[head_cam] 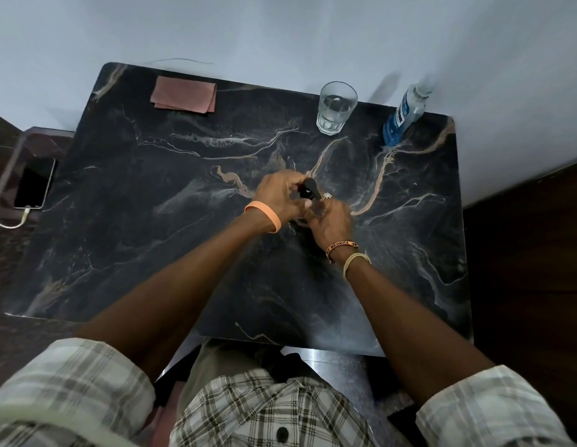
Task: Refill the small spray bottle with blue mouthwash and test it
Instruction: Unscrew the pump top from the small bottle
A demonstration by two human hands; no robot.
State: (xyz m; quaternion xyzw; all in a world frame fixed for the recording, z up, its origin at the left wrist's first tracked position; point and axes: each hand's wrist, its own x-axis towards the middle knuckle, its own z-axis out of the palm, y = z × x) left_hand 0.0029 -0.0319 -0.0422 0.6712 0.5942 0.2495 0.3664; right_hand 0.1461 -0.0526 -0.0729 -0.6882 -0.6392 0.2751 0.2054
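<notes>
Both hands meet over the middle of the black marble table (pixel 184 253). My left hand (pixel 279 191) grips the black spray head (pixel 308 188) of the small spray bottle from the left. My right hand (pixel 330 221) wraps the bottle's body from below, hiding most of it. The blue mouthwash bottle (pixel 401 119) stands at the far right corner by the wall, partly full, apart from both hands.
A clear glass (pixel 335 108) with some water stands at the back, left of the mouthwash. A folded pink cloth (pixel 184 95) lies at the back left. A phone (pixel 34 183) on a cable rests on a side surface left of the table.
</notes>
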